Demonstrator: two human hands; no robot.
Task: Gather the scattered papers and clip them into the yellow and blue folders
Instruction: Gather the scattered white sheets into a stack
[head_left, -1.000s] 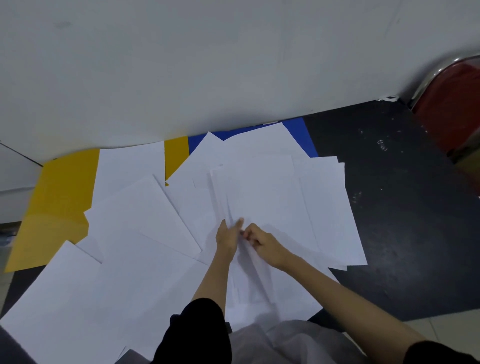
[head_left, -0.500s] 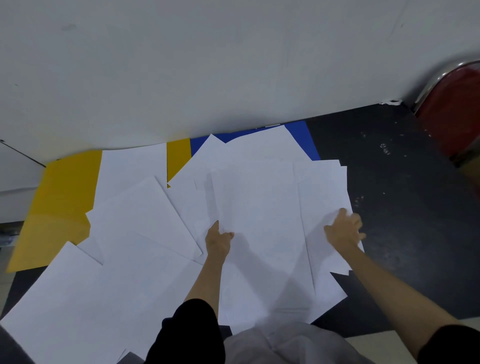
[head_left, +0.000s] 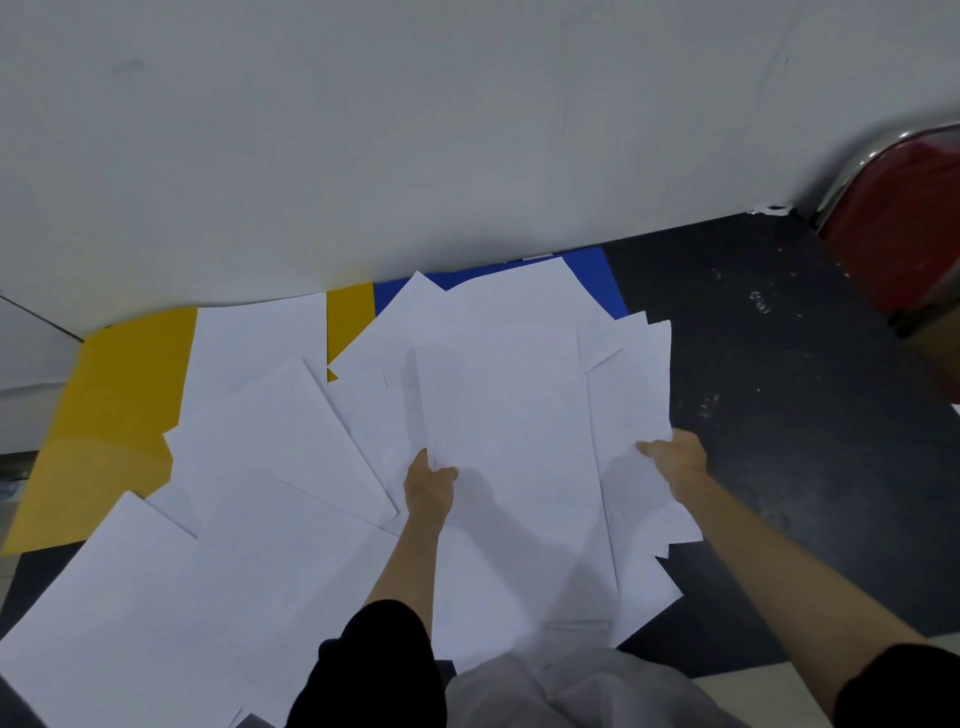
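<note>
White papers (head_left: 291, 467) sprawl across the dark table (head_left: 779, 415), bare only at the right; the yellow folder (head_left: 114, 405) and blue folder (head_left: 597, 275) lie mostly buried against the wall. The left hand (head_left: 428, 483) pinches a sheet's left edge, and the right hand (head_left: 675, 457), farther right than before, grips the stack's right edge
</note>
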